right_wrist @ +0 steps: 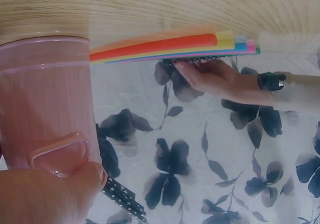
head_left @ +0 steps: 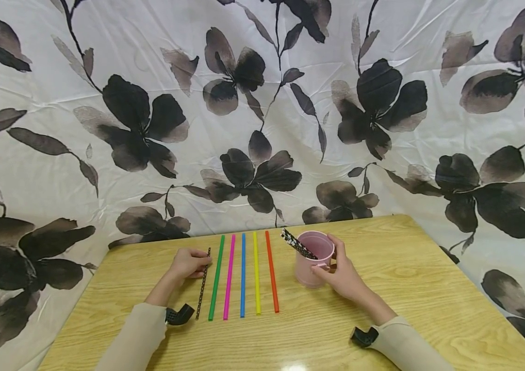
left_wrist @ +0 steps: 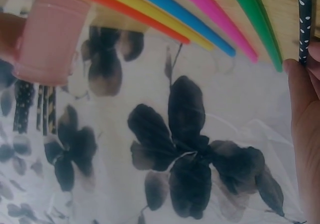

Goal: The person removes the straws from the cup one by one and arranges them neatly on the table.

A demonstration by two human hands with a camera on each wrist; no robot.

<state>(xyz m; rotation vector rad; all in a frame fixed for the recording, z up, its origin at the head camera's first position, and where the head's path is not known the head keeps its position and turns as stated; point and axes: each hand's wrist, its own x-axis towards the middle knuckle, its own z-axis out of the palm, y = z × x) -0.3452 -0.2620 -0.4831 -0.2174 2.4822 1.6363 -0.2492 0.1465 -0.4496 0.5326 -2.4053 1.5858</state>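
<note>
My left hand (head_left: pixel 189 264) pinches a black straw with white spots (head_left: pixel 202 288) near its upper part, at the left end of a row of straws. In the left wrist view, thumb and fingers (left_wrist: pixel 302 91) meet around that straw. My right hand (head_left: pixel 343 273) grips a pink mug (head_left: pixel 309 270) from its right side, thumb by the small handle (right_wrist: pixel 60 159). Several black patterned straws (head_left: pixel 296 243) stand in the mug, leaning left over its rim; their lower ends are hidden inside.
Between the hands lie a green straw (head_left: pixel 216 278), a pink straw (head_left: pixel 229 278), a blue straw (head_left: pixel 243 278), a yellow straw (head_left: pixel 257 278) and a red straw (head_left: pixel 272 273), roughly parallel. They rest on a wooden table (head_left: pixel 429 288), with a floral cloth (head_left: pixel 290 129) hanging behind its far edge.
</note>
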